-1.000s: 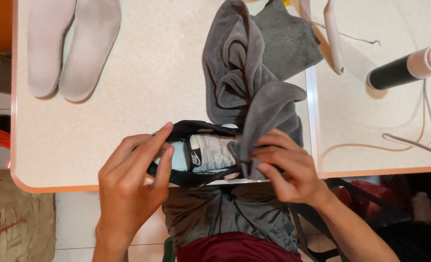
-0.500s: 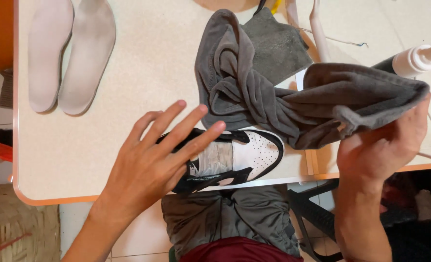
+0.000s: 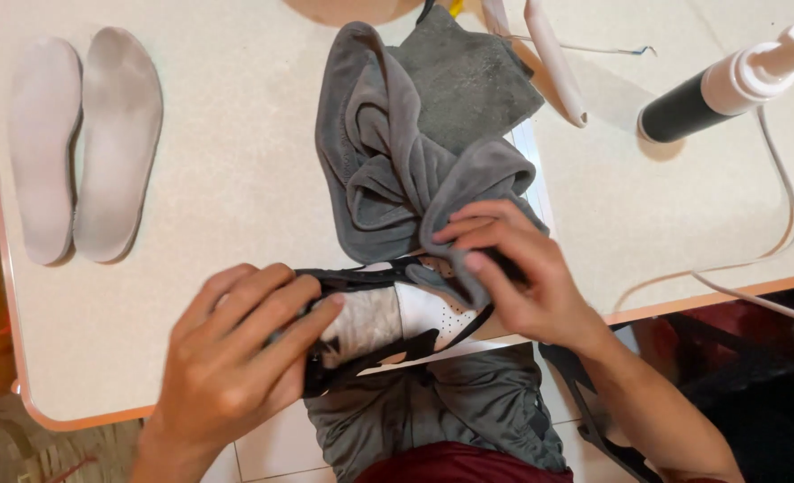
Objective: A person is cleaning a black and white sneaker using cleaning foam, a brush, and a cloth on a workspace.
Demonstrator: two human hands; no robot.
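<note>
A black and white sneaker (image 3: 406, 317) lies on its side at the table's front edge. My left hand (image 3: 236, 353) grips its heel end, fingers wrapped over the top. My right hand (image 3: 518, 273) presses a fold of a grey cloth (image 3: 406, 161) against the sneaker's toe. The rest of the cloth lies bunched on the table just behind the shoe.
Two pale insoles (image 3: 84, 143) lie side by side at the left. A black and white pump bottle (image 3: 728, 85) lies at the right, with a white cable (image 3: 772, 224) looping below it. A white stick-like tool (image 3: 553, 58) lies behind the cloth. The beige table (image 3: 227, 197) has an orange rim.
My right hand had lifted the cloth out to the right; now it has come back and presses the cloth on the toe. My left hand slid back onto the heel.
</note>
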